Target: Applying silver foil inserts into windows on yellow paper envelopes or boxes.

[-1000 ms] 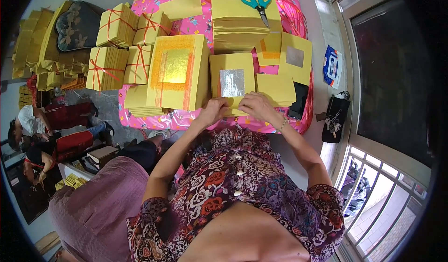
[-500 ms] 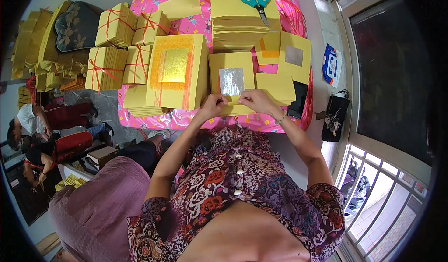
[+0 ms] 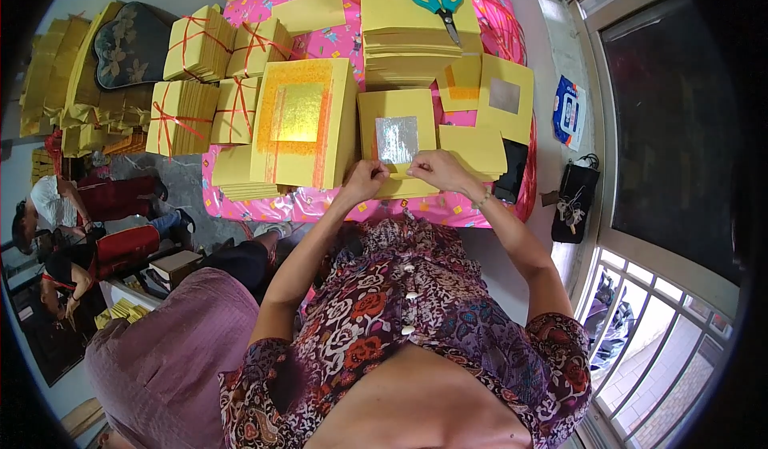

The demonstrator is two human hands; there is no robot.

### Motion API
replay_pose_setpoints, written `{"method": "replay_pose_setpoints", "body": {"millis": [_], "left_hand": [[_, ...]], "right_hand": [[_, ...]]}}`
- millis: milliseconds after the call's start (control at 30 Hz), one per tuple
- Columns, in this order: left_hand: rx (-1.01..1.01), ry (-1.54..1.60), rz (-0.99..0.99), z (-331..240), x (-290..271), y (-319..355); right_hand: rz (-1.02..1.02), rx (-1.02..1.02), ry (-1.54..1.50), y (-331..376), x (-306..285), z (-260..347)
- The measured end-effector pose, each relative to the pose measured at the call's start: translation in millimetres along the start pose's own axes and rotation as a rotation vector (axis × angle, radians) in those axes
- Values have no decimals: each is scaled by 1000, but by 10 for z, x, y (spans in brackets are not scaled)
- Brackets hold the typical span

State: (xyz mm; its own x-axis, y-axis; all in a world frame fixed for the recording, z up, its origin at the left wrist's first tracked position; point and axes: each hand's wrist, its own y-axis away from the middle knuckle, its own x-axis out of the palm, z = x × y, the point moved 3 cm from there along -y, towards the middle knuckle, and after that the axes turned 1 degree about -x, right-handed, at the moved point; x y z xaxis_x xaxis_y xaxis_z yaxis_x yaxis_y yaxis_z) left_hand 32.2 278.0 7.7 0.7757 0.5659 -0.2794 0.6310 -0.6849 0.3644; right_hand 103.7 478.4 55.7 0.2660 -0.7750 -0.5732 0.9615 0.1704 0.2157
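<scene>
- At the near edge of the bench (image 3: 264, 210) lies a yellow joss paper sheet (image 3: 398, 103), silver foil (image 3: 398, 139) up.
- Left hand (image 3: 368, 180), right hand (image 3: 440, 170): I see fingers pinching its near margin.
- I judge it light, limp, easily creased; grip plain margins.

- I saw yellow on my sheet (image 3: 382, 106), around a silver square (image 3: 398, 139).
- My big block (image 3: 340, 113) was yellow too, its gold square (image 3: 297, 114) framed in orange.
- Red ties (image 3: 169, 118) crossed 4 yellow bundles (image 3: 204, 45).
- My scissors (image 3: 443, 9) showed teal and grey.
- The tablecloth (image 3: 448, 214) was pink, dotted with small multicoloured figures.
- My blouse (image 3: 360, 289) mixed purple, red and white flowers.
- Pale leaves patterned a dark cushion (image 3: 124, 45).
</scene>
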Motion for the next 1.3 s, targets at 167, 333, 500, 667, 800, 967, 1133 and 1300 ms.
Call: {"method": "replay_pose_setpoints", "body": {"millis": [167,333,500,667,800,967,1133,1300], "left_hand": [[-17,-14,-9,31,1,-16],[-42,-3,15,64,15,-29],[-84,-46,74,-16,-9,-13],[-87,-21,74,-30,-13,-10],[-72,-31,69,58,11,-25],[-70,-56,48,95,27,-27],[-82,-116,65,65,35,-49],[-81,-82,61,35,-2,-49]], "right_hand": [[3,12,-6,9,-14,36],[20,24,19,13,-3,36],[10,15,14,-1,1,9],[1,10,-13,-4,22,-10],[37,-81,60,40,-7,85],[-95,-261,523,123,155,233],[-34,-274,454,93,84,137],[53,-157,280,-7,24,28]]}}
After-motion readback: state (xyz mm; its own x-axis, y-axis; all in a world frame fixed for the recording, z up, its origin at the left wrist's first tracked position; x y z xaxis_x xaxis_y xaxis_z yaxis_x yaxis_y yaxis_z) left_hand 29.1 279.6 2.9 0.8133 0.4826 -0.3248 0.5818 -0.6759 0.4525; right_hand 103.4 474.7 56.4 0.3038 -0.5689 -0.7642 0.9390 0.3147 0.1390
